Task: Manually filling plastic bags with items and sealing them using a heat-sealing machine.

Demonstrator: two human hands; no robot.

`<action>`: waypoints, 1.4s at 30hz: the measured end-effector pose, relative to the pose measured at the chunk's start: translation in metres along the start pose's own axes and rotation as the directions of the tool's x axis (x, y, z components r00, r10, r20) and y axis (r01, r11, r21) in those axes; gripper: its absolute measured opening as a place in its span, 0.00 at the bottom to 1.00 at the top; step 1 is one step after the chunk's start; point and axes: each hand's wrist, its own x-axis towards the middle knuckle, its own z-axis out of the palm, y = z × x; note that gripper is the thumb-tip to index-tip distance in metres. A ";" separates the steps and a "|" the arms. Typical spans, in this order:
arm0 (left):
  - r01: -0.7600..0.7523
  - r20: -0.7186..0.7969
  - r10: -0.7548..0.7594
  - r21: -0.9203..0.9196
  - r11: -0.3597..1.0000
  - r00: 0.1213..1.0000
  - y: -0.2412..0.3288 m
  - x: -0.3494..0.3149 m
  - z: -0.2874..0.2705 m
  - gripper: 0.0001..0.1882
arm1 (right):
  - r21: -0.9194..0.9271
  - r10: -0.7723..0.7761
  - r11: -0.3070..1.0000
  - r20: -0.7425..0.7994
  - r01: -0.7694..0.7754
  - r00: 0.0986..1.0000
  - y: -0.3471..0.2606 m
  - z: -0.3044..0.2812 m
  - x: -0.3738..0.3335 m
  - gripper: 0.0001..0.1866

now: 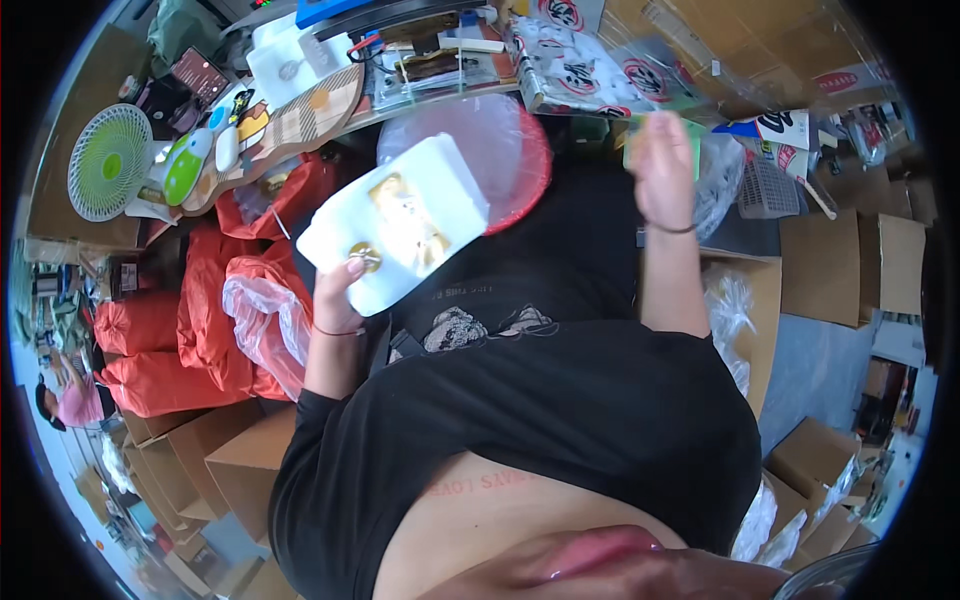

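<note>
My left hand [340,292] grips the lower left edge of a white, shallow tray-like piece [455,185], held tilted in front of my body. A shiny gold-coloured item [410,225] lies on its middle, its exact kind lost in glare. My thumb rests by a small round gold piece [366,257] near the tray's edge. My right hand [664,170] is raised at the right, its fingers bunched and somewhat blurred. Above those fingers is a pale, see-through smear that I cannot make out. A green flat thing [634,150] shows just behind this hand.
Beyond the white piece stands a red-rimmed basin [535,165] with a clear liner. Red bags [205,310] are heaped at the left, below a green and white fan [110,162]. Printed plastic packs [575,75] lie at the back. Cardboard boxes [820,265] stand at the right.
</note>
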 end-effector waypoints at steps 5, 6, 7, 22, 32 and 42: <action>-0.029 -0.014 0.029 0.035 0.999 0.999 0.015 0.000 -0.009 0.38 | -0.998 -0.346 -0.030 -0.048 -0.062 0.937 -0.013 -0.085 0.035 0.12; -0.043 -0.014 0.044 0.063 0.997 0.999 0.019 0.003 -0.011 0.38 | -0.993 -0.286 -0.059 -0.085 -0.106 0.954 -0.005 -0.097 0.037 0.11; -0.062 -0.014 0.064 0.089 0.994 0.998 0.025 0.008 -0.014 0.38 | -0.998 -0.274 -0.066 0.013 -0.005 0.962 0.006 -0.115 0.040 0.09; -0.456 0.180 0.420 0.284 0.844 0.890 0.144 0.172 -0.079 0.36 | -0.983 -0.066 0.101 0.149 0.155 0.987 0.035 -0.137 0.031 0.20; -0.366 0.049 0.423 0.598 0.713 0.905 0.162 0.274 -0.109 0.40 | -0.984 -0.185 -0.095 0.165 0.149 0.969 0.030 -0.101 0.030 0.14; 0.186 -0.202 0.335 0.979 0.079 0.920 0.198 0.282 -0.105 0.50 | -0.981 -0.079 -0.182 -0.046 -0.060 0.996 0.023 -0.087 0.026 0.09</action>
